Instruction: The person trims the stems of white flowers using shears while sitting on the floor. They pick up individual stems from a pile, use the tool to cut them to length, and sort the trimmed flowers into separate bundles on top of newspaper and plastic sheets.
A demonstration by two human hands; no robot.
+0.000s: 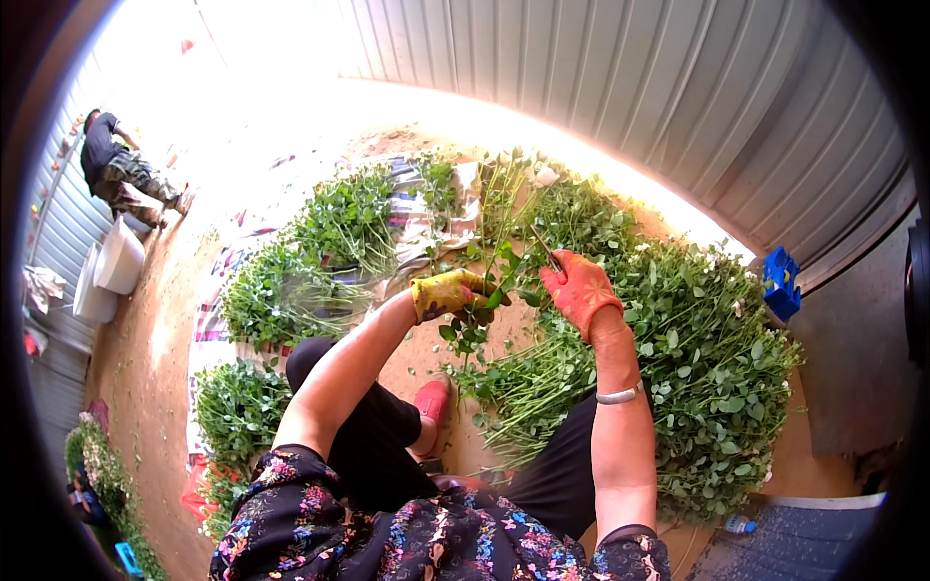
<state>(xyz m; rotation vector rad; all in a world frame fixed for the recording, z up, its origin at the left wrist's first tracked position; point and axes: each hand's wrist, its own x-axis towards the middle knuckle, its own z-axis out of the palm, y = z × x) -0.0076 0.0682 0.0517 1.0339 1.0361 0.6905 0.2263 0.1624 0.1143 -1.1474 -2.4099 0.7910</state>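
Note:
My left hand (pixel 454 292), in a yellow patterned glove, is closed around a few leafy cut flower stems (pixel 504 261), which look like roses. They stand roughly upright in front of me, their tops pointing away. A white bloom (pixel 545 175) shows near the tops; whether it belongs to the held stems I cannot tell. To the right of the stems, my right hand (pixel 585 292) wears a red flowered glove and grips a slim metal cutting tool (pixel 542 245), probably scissors or shears, its handles mostly hidden. A large heap of leafy stems (pixel 705 363) lies beneath and beyond my right forearm.
Sorted bunches of stems (pixel 345 210) lie on a striped cloth (pixel 211 290) at left. A blue plastic object (pixel 782 283) and a bottle (pixel 739 524) are at right. White tubs (pixel 122 256) and a bending person (pixel 131 167) are far left. Corrugated metal walls (pixel 617 65) enclose the area.

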